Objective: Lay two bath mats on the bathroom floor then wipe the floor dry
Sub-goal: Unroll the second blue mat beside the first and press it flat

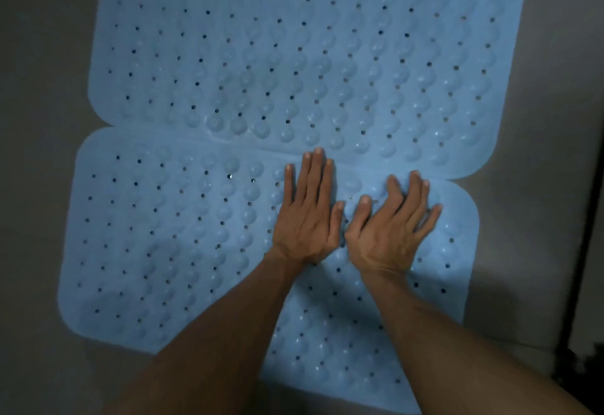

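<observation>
The grey bathroom floor (42, 94) shows bare along the left edge, dim and without any visible shine, so whether it is wet cannot be told. Next comes the near bath mat (157, 234), pale blue, studded with bumps and drain holes, lying flat with its long axis running across the view from left to right. Beyond it lies the far bath mat (294, 48), the same make and set the same way, its long sides parallel to the near one's; the two meet along a seam that climbs slightly to the left, and the far mat's edge seems to overlap the near one there.

The left hand (307, 218) lies palm down on the near mat just below that seam, fingers straight and held close together, tips pointing away from the person. Just beside it, thumbs almost touching, the right hand (392, 228) also presses flat, its fingers straight and slightly fanned, angled up and to the right.

Both mats appear laid, so the step in hand is probably pressing the near mat so that it grips. The next move likely calls for smoothing outward toward the mat's ends, then fetching a cloth, none of which is in sight, to wipe the floor. A dark vertical edge (585, 218) closes the right side.
</observation>
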A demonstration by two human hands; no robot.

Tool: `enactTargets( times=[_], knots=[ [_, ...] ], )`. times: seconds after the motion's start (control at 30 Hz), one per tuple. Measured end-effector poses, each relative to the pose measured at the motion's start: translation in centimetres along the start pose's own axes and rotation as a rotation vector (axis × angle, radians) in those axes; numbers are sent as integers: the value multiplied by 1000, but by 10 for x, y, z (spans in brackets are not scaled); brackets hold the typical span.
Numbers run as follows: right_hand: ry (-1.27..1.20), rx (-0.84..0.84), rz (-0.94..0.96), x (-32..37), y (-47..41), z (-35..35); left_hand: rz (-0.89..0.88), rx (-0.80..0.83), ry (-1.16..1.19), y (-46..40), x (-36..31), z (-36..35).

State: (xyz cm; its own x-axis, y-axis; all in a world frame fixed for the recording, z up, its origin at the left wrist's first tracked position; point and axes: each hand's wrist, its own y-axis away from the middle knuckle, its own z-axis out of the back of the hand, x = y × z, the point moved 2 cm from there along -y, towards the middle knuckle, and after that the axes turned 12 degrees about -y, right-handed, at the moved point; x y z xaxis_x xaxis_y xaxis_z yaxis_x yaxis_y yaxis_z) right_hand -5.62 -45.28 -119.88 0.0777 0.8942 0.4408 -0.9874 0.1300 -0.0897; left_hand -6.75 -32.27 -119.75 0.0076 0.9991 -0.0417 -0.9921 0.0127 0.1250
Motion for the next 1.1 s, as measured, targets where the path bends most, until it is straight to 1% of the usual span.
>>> enactTargets(
  times=[0.13,0.27,0.3,0.4,0.43,0.5,0.57,0.67,0.7,0.77,0.83,0.9,1.0,1.1],
  knots=[
    [16,36,-5,0,2,0,-14,30,18,1,0,-4],
    [-16,23,-12,-2,6,-1,-8,-2,33,6,5,-9],
    [-23,19,-16,-2,6,-1,-10,-9,59,4,7,-9],
    [-26,16,-15,-5,8,0,-57,21,247,10,15,1],
    [-12,25,-7,-6,10,-1,-54,12,268,17,21,4],
    [4,60,-7,-5,10,-3,24,-73,237,43,43,11],
    [19,133,-30,-3,8,-2,160,-133,198,82,72,13],
    [75,244,-86,4,15,2,305,-101,123,147,110,-1],
    [68,246,-70,14,25,3,337,-77,104,165,119,-6],
    [-20,241,41,46,64,1,394,-47,99,195,129,-15],
    [-96,270,172,81,114,-6,437,-53,134,210,131,-21],
    [-125,307,244,104,157,-16,447,-76,151,215,131,-24],
    [-51,364,290,111,191,-35,460,-109,155,216,133,-30],
    [-6,334,311,106,196,-42,458,-124,155,217,134,-34]
  ],
)
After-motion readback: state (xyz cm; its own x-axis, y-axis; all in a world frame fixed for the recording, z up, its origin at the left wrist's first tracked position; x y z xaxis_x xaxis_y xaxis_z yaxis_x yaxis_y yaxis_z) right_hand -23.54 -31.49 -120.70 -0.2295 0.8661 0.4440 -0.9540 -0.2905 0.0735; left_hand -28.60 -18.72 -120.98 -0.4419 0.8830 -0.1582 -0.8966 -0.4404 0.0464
